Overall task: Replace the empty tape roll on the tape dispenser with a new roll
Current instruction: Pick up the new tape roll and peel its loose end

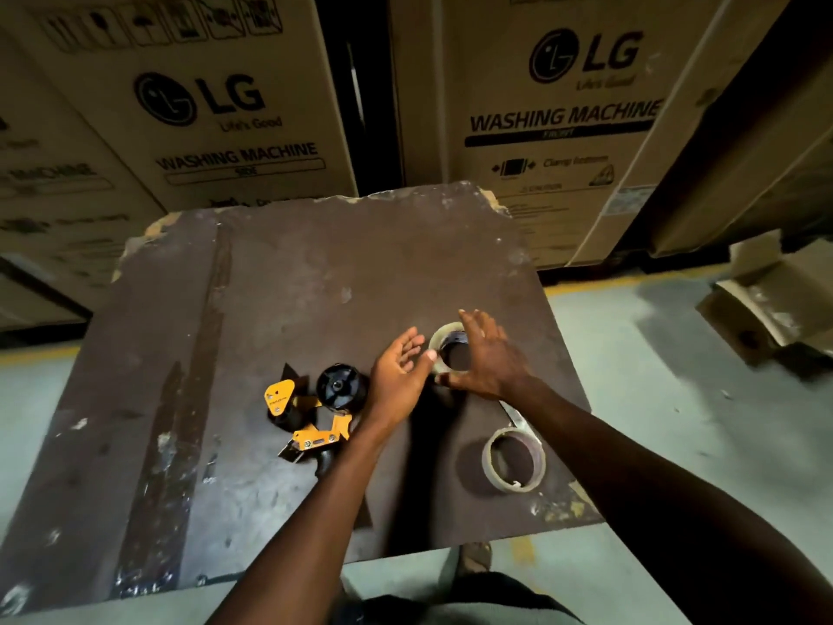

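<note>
**Right of centre: both hands close on the fresh roll**

Right of the frame's centre, the new tape roll (450,349) lies flat on the worn brown table (315,272), hole up, so it can be lifted by its rim. The right hand (489,358) arches over it with fingers spread, thumb low at the near edge; the left hand (401,369) comes in palm-up, fingers loosely open, its thumb touching the roll's left rim. Neither hand has a closed grasp yet.

Left of the hands, the orange tape dispenser (311,412) lies on its side with its black spindle (340,386) bare and facing up, probably to take the roll straight down. Lower right, the spent roll (514,460) sits well apart, out of the way.
</note>
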